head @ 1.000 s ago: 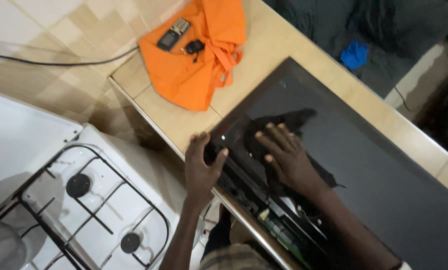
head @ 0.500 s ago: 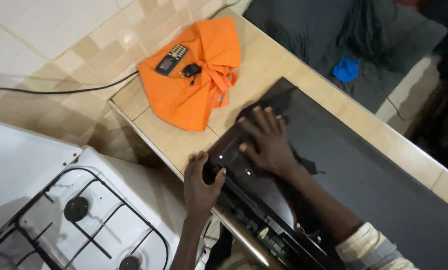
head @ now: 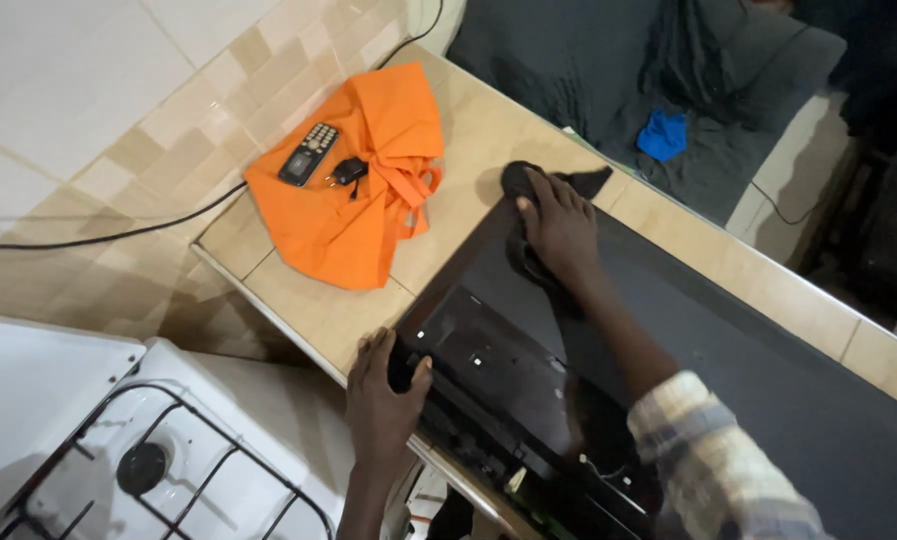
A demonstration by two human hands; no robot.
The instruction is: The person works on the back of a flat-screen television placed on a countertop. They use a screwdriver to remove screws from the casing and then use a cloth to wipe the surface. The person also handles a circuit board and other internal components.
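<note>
A large black flat panel [head: 728,400], like a screen lying back side up, rests on the tan counter [head: 298,310]. My left hand [head: 383,395] grips its near corner at the counter's front edge. My right hand [head: 560,225] presses a dark cloth [head: 528,185] flat onto the panel's far corner, fingers spread over it.
An orange cloth bag [head: 363,200] lies on the counter's left end with a small keypad phone [head: 308,153] and a dark key fob [head: 348,172] on it. A white gas stove [head: 158,460] stands at lower left. A dark sofa [head: 618,70] with a blue item [head: 663,135] is behind the counter. A black cable [head: 98,240] runs across the tiled wall.
My right hand has slid the dark cloth away from me, from the panel's near part to its far corner. My left hand stays on the near corner.
</note>
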